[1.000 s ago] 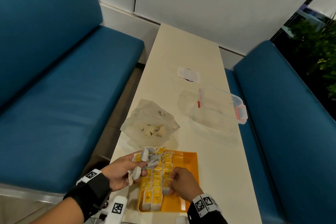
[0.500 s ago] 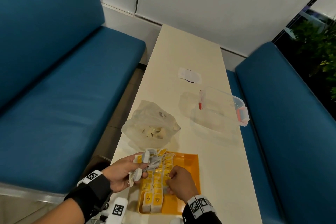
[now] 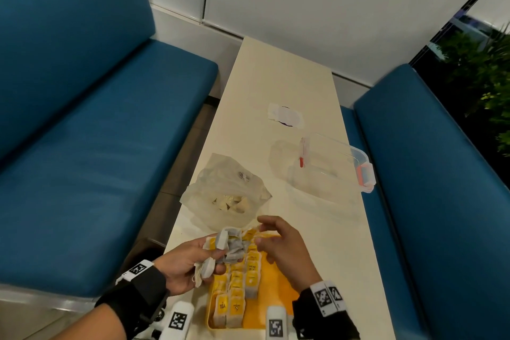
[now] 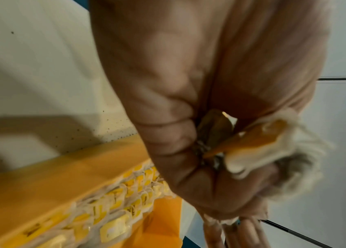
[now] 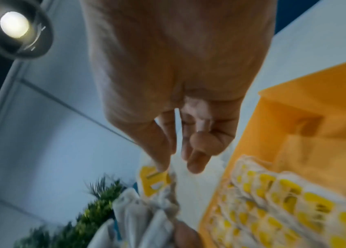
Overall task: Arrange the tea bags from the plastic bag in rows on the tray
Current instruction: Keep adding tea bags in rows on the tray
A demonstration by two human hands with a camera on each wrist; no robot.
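My left hand (image 3: 193, 259) grips a bunch of grey-and-yellow tea bags (image 3: 229, 248) over the far left corner of the orange tray (image 3: 278, 309). Close up in the left wrist view, crumpled bags and a yellow tag (image 4: 259, 144) stick out of the curled fingers. Rows of tea bags (image 3: 237, 292) stand along the tray's left side. My right hand (image 3: 260, 232) hovers above the tray with fingers loosely spread. Its fingertips (image 5: 161, 166) touch a yellow-tagged bag at the top of the bunch (image 5: 146, 216). The clear plastic bag (image 3: 226, 196), with a few bags inside, lies just beyond the tray.
A clear lidded container (image 3: 331, 171) with red clips sits at the table's right edge. A torn white sticker (image 3: 285, 116) lies farther back. Blue benches (image 3: 96, 146) flank the narrow table, and the tray's right half (image 5: 316, 117) is bare.
My right hand has lifted off the rows in the tray and moved up and forward to the bunch in my left hand. The left hand has stayed in place.
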